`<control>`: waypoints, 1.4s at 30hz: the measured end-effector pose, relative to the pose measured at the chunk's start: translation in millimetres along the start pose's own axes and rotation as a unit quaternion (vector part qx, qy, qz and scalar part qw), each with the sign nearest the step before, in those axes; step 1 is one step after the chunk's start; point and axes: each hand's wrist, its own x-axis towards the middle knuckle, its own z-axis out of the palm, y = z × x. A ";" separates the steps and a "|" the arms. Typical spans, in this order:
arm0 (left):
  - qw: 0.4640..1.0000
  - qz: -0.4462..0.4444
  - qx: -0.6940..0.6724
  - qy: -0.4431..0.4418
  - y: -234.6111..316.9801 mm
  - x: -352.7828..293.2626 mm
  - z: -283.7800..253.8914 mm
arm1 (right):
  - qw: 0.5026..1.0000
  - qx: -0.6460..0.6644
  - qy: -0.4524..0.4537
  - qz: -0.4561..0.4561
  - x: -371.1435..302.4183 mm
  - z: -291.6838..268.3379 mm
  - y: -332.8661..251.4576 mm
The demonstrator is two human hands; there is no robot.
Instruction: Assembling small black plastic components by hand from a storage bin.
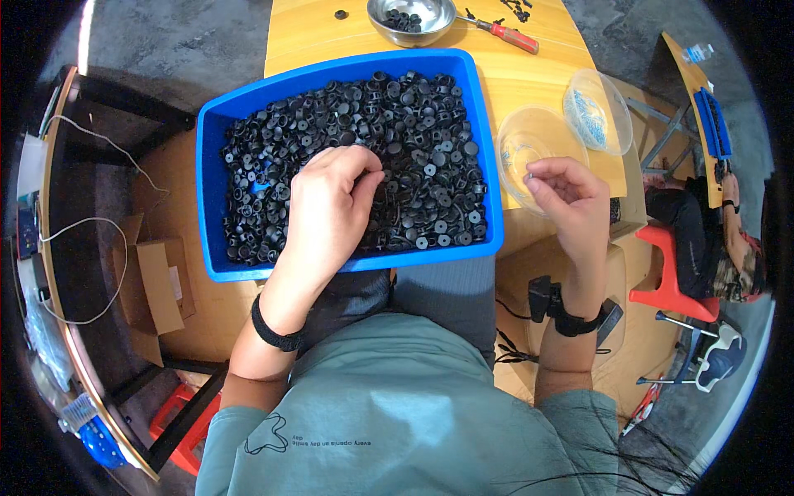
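Observation:
A blue plastic bin [488, 207] full of small round black plastic parts [430, 124] sits in front of me, its near edge by my lap. Over the middle of the bin is my left hand [331, 194], fingers curled and thumb pressed in; whatever it grips is hidden. To the right of the bin, my right hand [575, 198] pinches something tiny between thumb and forefinger, too small to name. Just beyond and left of that hand lies a shallow clear round dish [517, 124] with a few small bluish bits.
Behind it, a clear tub [619, 107] holds small blue pieces. At the table's far side are a steel bowl [434, 12] with black parts and a screwdriver [517, 37] with a red handle. A person in dark trousers [682, 240] sits at the right near a red stool [670, 273].

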 end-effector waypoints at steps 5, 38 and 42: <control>0.958 -0.136 -0.251 -0.040 9.6 -9.2 -9.3 | 0.986 0.150 -0.072 0.000 -12.3 43.9 -23.4; 0.773 -0.235 -0.589 -0.027 -5.6 -49.3 -18.0 | 0.943 -0.257 0.014 -0.212 21.1 93.1 -17.0; 0.781 -0.231 -0.579 -0.031 -7.7 -50.5 -19.4 | 0.896 -0.383 0.011 -0.224 31.9 110.4 -5.8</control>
